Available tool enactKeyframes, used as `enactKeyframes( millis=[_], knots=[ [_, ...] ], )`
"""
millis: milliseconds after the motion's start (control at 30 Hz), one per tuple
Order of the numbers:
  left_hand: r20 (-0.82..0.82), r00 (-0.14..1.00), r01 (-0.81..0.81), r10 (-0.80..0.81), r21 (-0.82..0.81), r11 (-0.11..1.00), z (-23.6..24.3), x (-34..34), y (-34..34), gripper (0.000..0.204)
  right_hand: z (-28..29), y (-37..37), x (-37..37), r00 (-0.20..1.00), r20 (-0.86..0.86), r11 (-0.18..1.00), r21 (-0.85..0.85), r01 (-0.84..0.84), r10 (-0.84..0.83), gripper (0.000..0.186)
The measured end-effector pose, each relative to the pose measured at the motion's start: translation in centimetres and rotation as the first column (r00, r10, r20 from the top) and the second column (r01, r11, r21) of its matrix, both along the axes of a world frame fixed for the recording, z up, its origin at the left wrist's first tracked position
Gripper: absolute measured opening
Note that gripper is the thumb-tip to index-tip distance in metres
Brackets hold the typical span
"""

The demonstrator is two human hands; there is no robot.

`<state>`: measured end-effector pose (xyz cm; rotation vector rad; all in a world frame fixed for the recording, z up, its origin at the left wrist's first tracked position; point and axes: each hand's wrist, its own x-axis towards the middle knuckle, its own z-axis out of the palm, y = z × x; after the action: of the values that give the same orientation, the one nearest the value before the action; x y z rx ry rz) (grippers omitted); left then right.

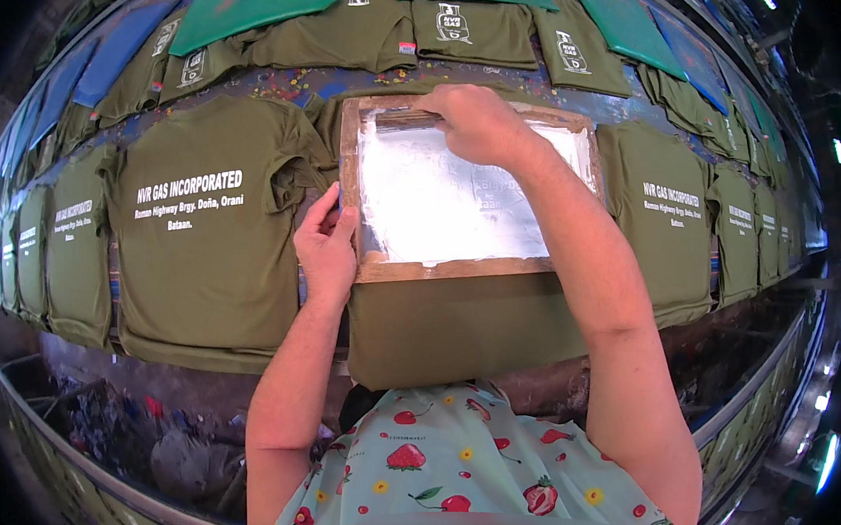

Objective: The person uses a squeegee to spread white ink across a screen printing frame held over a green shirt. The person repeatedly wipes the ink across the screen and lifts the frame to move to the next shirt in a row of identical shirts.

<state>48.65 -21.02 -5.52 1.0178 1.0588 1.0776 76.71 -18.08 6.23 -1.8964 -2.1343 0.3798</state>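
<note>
A wooden-framed printing screen [444, 206] with white ink smeared over its mesh lies on an olive green T-shirt [460, 329] in front of me. My left hand [327, 251] grips the frame's left side, its fingers bent over the wood. At the screen's far edge, my right hand [479, 125] is closed round a squeegee [403, 120]. Only the squeegee's left part shows, as a dark wooden bar; the hand covers the rest. Faint lettering is visible through the ink on the mesh.
Printed olive T-shirts lie left [195, 276] and right [651, 249] of the screen. Across the table are more shirts [475, 42], with green boards [258, 2] and blue boards [128, 52]. A metal rail [65, 462] and dark clutter lie low at left.
</note>
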Motion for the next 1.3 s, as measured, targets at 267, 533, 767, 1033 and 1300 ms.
enactKeyframes(
  millis=[267,533,767,1033,1300],
  knots=[
    [0.005,1.000,-0.003,0.003,-0.014,1.000,0.6,0.0,-0.2,0.046,1.2,-1.5,1.4,0.898,0.069,0.900,-0.074,-0.429,0.434,0.037],
    [-0.061,0.998,-0.011,0.011,-0.004,1.000,1.3,0.0,-0.2,0.048,1.7,-6.8,10.3,0.877,0.086,0.881,-0.054,-0.470,0.473,0.030],
    [-0.104,0.994,-0.029,0.028,-0.010,1.000,1.5,0.1,-0.2,0.047,1.1,-15.6,15.4,0.951,0.009,0.948,0.072,-0.309,0.309,0.035],
    [-0.109,0.994,-0.006,0.005,-0.009,1.000,1.0,-0.3,0.0,0.046,1.7,-22.3,9.5,0.997,-0.020,0.997,0.029,-0.068,0.069,0.040],
    [-0.080,0.997,-0.013,0.013,0.000,1.000,1.0,0.0,0.0,0.047,1.2,-9.2,6.0,0.977,-0.176,0.992,0.003,-0.126,0.124,0.036]
  ],
)
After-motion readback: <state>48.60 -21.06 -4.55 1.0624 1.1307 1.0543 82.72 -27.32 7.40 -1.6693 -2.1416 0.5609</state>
